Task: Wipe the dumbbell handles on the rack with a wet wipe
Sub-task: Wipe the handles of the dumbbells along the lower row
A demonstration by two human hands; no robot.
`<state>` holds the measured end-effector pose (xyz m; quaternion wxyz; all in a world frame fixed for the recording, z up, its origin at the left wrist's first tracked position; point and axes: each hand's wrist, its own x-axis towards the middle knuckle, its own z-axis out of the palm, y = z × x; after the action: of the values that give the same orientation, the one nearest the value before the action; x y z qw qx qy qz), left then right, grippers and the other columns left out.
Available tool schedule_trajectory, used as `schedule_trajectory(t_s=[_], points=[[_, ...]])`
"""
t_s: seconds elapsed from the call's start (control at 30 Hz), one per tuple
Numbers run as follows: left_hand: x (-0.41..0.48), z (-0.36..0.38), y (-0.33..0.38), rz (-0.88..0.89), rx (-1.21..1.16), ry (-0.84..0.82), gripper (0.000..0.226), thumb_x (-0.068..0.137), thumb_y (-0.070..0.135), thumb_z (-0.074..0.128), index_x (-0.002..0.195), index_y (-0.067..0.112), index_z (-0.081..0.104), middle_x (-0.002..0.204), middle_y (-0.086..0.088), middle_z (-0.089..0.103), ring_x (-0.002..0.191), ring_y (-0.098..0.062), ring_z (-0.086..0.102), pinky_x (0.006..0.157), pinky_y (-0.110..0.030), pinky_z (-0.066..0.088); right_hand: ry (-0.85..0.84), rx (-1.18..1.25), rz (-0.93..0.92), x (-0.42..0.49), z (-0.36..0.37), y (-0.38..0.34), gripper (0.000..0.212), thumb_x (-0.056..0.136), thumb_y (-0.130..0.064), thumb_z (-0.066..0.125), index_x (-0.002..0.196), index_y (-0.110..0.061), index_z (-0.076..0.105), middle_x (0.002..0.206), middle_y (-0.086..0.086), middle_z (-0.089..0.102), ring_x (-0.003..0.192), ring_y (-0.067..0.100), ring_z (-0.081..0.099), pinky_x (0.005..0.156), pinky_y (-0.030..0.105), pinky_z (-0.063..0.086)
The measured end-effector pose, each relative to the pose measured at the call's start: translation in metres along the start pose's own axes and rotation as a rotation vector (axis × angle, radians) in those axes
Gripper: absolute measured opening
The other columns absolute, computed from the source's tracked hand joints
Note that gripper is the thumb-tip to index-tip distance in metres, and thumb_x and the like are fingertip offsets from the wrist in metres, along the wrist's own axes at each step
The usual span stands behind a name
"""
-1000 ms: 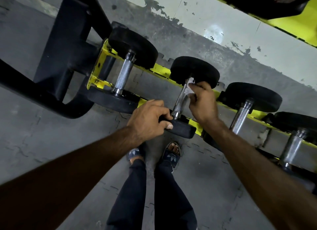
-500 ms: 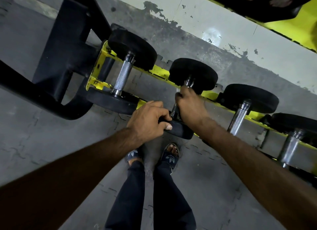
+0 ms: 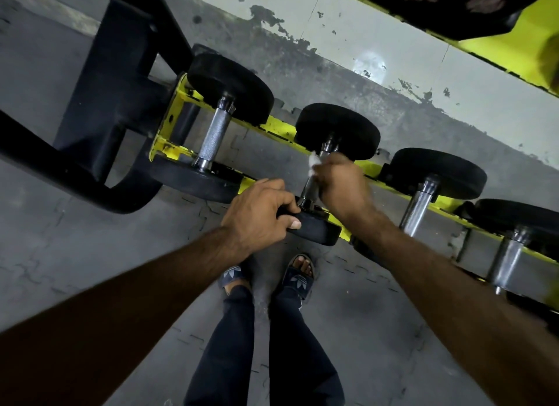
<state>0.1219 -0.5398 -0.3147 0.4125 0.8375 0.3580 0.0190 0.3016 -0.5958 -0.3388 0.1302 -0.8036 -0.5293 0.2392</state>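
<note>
Head view: your left hand (image 3: 260,215) clamps the near weight head (image 3: 314,228), likely so the dumbbell can't roll. Your right hand (image 3: 341,183) is wrapped around its handle (image 3: 309,190), wet wipe (image 3: 313,160) pinched against the steel. The dumbbell sits second along the yellow rack (image 3: 278,127).

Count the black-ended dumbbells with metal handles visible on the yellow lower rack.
4: far-left dumbbell; second dumbbell, gripped by both hands; third dumbbell; fourth dumbbell at right edge. More may lie beyond the frame.
</note>
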Motion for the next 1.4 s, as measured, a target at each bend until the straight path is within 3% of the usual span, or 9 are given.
schedule_trajectory(t_s=[0.13,0.23,0.5,0.63,0.77,0.87,1.07,1.27,1.4], points=[[0.001,0.001,-0.001,-0.004,-0.010,0.003,0.019,0.071,0.031,0.086,0.081,0.024,0.072,0.082,0.013,0.054,0.089,-0.011,0.050,0.075,-0.040,0.052,0.464,0.660,0.671,0.018,0.021,0.009,0.015,0.085,-0.009,0.073,0.099,-0.006,0.077,0.092,0.004,0.075,0.082,0.012,0.067,0.078,0.023,0.053],[0.001,0.001,-0.003,-0.007,-0.009,0.009,0.020,0.070,0.031,0.087,0.082,0.024,0.072,0.083,0.011,0.057,0.089,-0.011,0.051,0.075,-0.040,0.052,0.481,1.365,1.046,0.041,0.028,0.014,0.015,0.087,0.003,0.064,0.093,-0.009,0.071,0.079,0.004,0.068,0.072,0.019,0.065,0.062,0.030,0.057],[0.000,0.002,0.000,-0.017,-0.005,0.001,0.019,0.071,0.030,0.087,0.080,0.024,0.072,0.083,0.014,0.055,0.089,-0.009,0.050,0.077,-0.038,0.051,0.110,1.853,1.065,0.047,0.020,0.031,0.027,0.103,-0.008,0.034,0.097,0.002,0.058,0.093,0.018,0.062,0.084,0.028,0.060,0.097,0.045,0.046],[0.001,0.000,0.001,-0.023,-0.001,-0.004,0.019,0.070,0.031,0.087,0.080,0.026,0.071,0.084,0.013,0.057,0.091,-0.011,0.052,0.077,-0.040,0.051,0.232,1.695,0.950,0.034,0.029,0.031,0.018,0.097,-0.005,0.056,0.113,-0.005,0.064,0.088,0.004,0.066,0.076,0.014,0.062,0.069,0.025,0.054],[0.001,0.000,0.000,-0.017,-0.011,-0.005,0.019,0.069,0.031,0.087,0.079,0.026,0.071,0.084,0.012,0.058,0.090,-0.012,0.052,0.075,-0.041,0.052,0.551,1.064,0.598,0.018,0.032,0.023,0.020,0.081,-0.003,0.077,0.101,-0.008,0.076,0.092,0.000,0.073,0.080,0.003,0.069,0.078,0.023,0.058],[0.001,0.000,0.001,-0.023,0.000,-0.007,0.019,0.070,0.031,0.086,0.080,0.025,0.072,0.084,0.012,0.057,0.090,-0.012,0.052,0.076,-0.040,0.051,0.538,0.532,0.307,0.015,0.033,0.018,0.023,0.087,-0.014,0.071,0.110,-0.011,0.075,0.106,0.004,0.068,0.089,0.008,0.064,0.085,0.029,0.056],[0.002,-0.001,0.004,-0.021,0.027,-0.026,0.018,0.072,0.032,0.085,0.081,0.025,0.072,0.076,0.018,0.046,0.084,-0.006,0.043,0.071,-0.030,0.043,0.093,-0.479,-0.085,0.024,0.023,-0.005,0.032,0.078,0.000,0.067,0.110,0.000,0.067,0.116,0.013,0.064,0.115,0.036,0.049,0.090,0.041,0.047],[0.002,0.001,0.003,-0.020,0.012,-0.013,0.019,0.071,0.030,0.086,0.080,0.023,0.072,0.076,0.017,0.046,0.085,-0.009,0.045,0.072,-0.037,0.048,-0.371,-0.725,-0.276,0.028,-0.008,-0.039,0.022,0.093,-0.011,0.057,0.112,-0.009,0.068,0.122,0.009,0.057,0.124,0.031,0.040,0.093,0.042,0.045],[0.001,0.002,0.002,-0.014,0.001,-0.001,0.019,0.070,0.029,0.086,0.080,0.023,0.072,0.076,0.018,0.045,0.085,-0.009,0.045,0.072,-0.037,0.049,-0.405,-0.665,-0.398,0.016,-0.021,-0.030,0.021,0.094,-0.013,0.055,0.111,-0.008,0.068,0.133,0.010,0.044,0.118,0.030,0.048,0.080,0.038,0.049]])
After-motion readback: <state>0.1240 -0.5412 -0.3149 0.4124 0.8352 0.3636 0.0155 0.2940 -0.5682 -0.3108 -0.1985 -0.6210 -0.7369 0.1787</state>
